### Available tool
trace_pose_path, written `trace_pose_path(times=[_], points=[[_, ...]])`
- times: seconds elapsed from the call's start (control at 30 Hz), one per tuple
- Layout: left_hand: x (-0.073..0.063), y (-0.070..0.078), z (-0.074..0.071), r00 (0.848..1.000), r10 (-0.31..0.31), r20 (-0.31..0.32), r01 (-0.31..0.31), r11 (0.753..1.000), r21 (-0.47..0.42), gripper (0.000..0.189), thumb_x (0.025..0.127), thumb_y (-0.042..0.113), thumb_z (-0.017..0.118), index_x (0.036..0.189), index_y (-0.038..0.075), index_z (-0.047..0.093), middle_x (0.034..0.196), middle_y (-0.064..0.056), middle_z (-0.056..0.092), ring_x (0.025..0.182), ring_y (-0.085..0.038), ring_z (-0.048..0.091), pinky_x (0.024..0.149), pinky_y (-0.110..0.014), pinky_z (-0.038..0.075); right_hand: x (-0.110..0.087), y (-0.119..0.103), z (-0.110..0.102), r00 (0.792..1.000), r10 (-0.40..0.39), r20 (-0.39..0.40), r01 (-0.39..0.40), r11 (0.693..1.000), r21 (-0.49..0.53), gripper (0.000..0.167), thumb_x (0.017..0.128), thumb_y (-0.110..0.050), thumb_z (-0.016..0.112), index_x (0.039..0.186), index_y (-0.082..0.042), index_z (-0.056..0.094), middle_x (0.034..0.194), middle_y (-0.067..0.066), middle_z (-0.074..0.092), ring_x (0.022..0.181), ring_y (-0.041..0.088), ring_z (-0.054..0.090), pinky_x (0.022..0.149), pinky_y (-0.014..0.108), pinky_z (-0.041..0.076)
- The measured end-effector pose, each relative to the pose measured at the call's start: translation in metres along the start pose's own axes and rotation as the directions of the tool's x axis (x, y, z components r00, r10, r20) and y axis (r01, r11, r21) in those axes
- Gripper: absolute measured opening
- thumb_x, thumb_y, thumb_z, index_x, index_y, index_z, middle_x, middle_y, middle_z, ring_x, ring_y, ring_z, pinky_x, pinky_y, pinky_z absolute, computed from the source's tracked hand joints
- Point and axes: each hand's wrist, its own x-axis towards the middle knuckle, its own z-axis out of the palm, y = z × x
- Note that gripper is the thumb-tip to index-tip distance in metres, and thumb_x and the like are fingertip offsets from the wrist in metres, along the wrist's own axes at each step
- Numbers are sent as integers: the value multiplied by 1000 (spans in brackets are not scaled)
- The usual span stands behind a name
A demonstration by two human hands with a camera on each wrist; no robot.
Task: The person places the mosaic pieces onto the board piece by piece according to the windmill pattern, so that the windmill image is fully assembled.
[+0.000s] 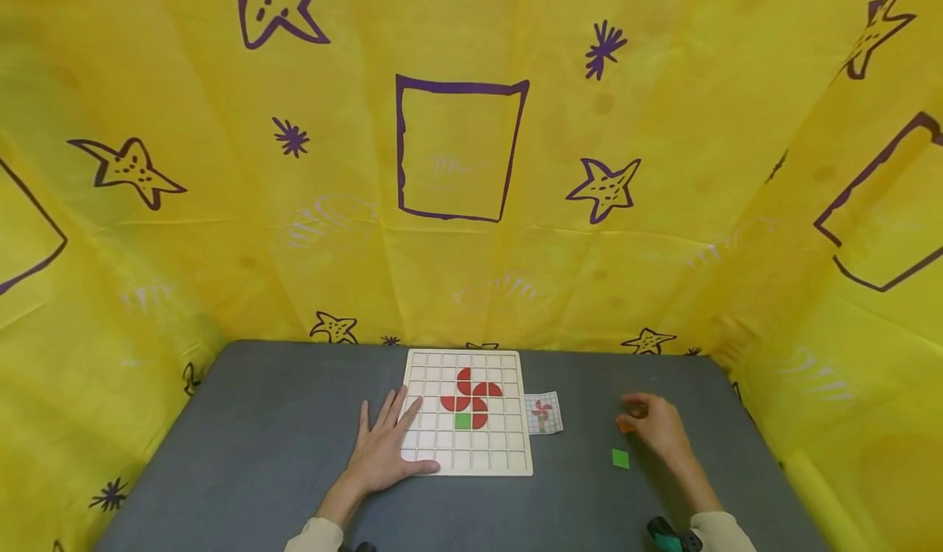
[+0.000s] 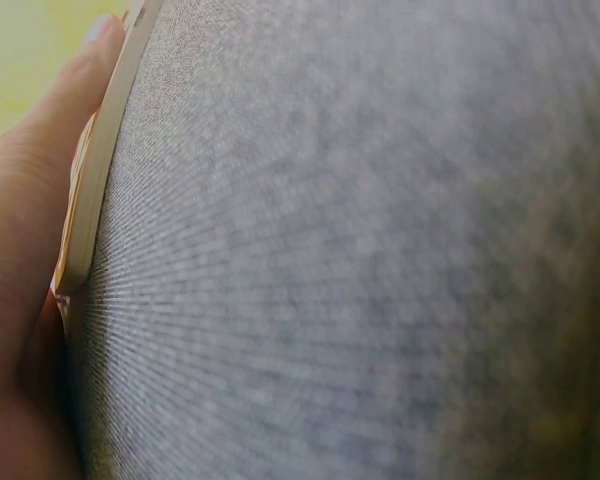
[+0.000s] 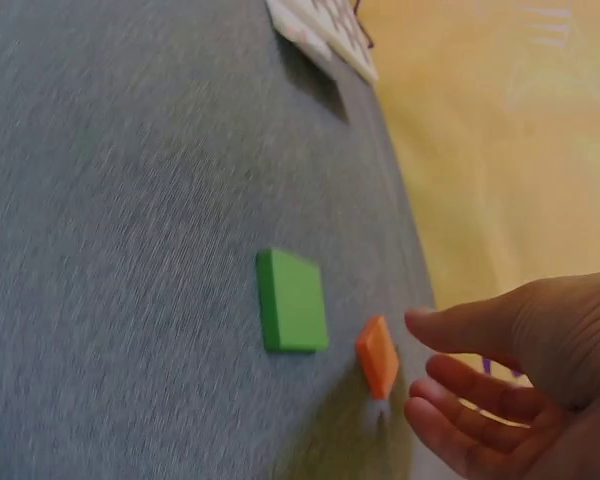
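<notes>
My left hand (image 1: 383, 454) rests with spread fingers on the left edge of a pale wooden grid board (image 1: 501, 456). In the left wrist view, the thumb (image 2: 40, 150) lies along the board's edge (image 2: 105, 180). On the board, several red curved pieces (image 1: 464, 382) form a pinwheel, with a green square tile (image 1: 462, 421) below. My right hand (image 1: 659, 429) is at a small orange tile (image 1: 624, 426). In the right wrist view a gap shows between thumb and fingers, with the orange tile (image 3: 378, 357) just beyond the fingertips. Another green tile (image 3: 295, 302) lies beside it.
A small printed card (image 1: 543, 414) with a pinwheel pattern lies against the board's right side. The dark grey table (image 1: 280, 429) is bordered by a yellow curtain (image 1: 457, 290) behind and at both sides.
</notes>
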Motion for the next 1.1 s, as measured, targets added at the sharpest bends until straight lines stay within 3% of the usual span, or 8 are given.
trace_pose_path(times=[0.33,0.67,0.93,1.1], points=[[-1,-1,-1,1000,6,0,-6,1000,2,113,67,84,60,154,17,34,163,-12,15,149,-36,12,111,-67,-6,-5,8,3,998,-6,68,7,1000,-15,31,84,-10,77,111,2,70,99,18,72,90,35,67,79,53,52],[0,-2,3,998,36,-61,-37,999,-13,112,66,81,64,152,15,38,162,-14,19,147,-38,16,110,-68,-4,-4,12,6,996,-38,75,40,999,-25,29,79,0,77,108,2,71,98,18,72,86,34,67,75,49,54],[0,-3,2,1000,18,-22,-18,1000,6,114,66,84,61,154,17,34,164,-11,13,149,-35,12,111,-67,-6,-2,13,9,993,-90,70,93,995,-44,29,77,5,77,106,1,72,99,14,69,85,28,64,74,44,53],[-1,-3,5,997,40,-65,-40,999,0,113,65,83,63,152,15,38,162,-13,18,148,-37,16,111,-67,-4,-3,13,8,993,-102,53,105,993,-59,25,76,4,78,101,2,74,97,16,71,86,32,66,74,46,54]])
